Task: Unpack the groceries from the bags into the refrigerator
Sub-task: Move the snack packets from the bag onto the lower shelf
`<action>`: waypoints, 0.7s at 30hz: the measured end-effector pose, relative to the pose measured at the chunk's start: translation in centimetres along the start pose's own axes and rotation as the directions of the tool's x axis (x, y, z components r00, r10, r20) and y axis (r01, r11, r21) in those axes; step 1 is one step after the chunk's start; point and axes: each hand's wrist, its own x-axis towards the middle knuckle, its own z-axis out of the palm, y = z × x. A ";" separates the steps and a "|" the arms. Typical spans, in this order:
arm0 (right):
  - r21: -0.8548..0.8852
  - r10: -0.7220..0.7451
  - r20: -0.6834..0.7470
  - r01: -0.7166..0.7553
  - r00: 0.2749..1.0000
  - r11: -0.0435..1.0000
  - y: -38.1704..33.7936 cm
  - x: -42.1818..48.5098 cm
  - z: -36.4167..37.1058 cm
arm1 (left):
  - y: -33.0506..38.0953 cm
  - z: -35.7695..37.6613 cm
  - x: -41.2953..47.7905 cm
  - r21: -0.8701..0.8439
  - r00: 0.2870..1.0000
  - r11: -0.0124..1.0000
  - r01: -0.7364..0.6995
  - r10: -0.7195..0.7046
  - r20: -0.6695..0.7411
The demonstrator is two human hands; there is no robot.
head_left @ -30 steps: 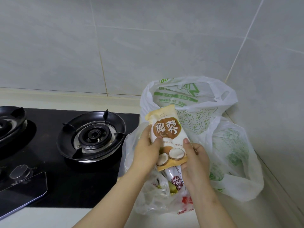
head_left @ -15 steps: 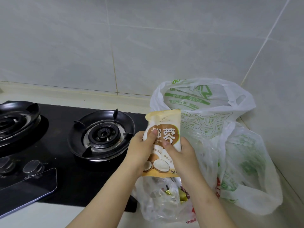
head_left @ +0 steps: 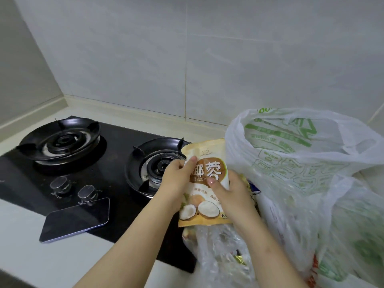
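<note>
Coconut packet [head_left: 207, 183] | cream-orange, brown label | upright, gripped by both hands

The single head-worn camera looks forward and down across a countertop [head_left: 31, 256] to the far tiled wall [head_left: 187, 59]. It sits close, stove [head_left: 116, 146] at left, plastic bags [head_left: 301, 163] at right.

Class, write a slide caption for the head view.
Left hand and right hand hold a coconut packet by grocery bags, beside a gas hob.
</note>
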 end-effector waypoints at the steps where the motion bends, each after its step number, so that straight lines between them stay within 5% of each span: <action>1: -0.002 0.001 0.028 -0.001 1.000 1.000 -0.1 0.0 0.0 | 0.1 -0.3 0.0 -0.025 1.000 1.000 0.013 -0.013 -0.001; 14: -0.041 -0.020 0.362 0.037 0.932 0.998 0.1 -1.0 0.4 | -0.9 -3.8 -3.2 -0.253 0.968 0.965 0.066 -0.123 -0.217; 21: -0.040 -0.054 0.616 0.099 0.786 0.994 -0.3 -2.8 1.0 | -2.0 -6.9 -8.7 -0.360 0.925 0.931 0.067 -0.193 -0.328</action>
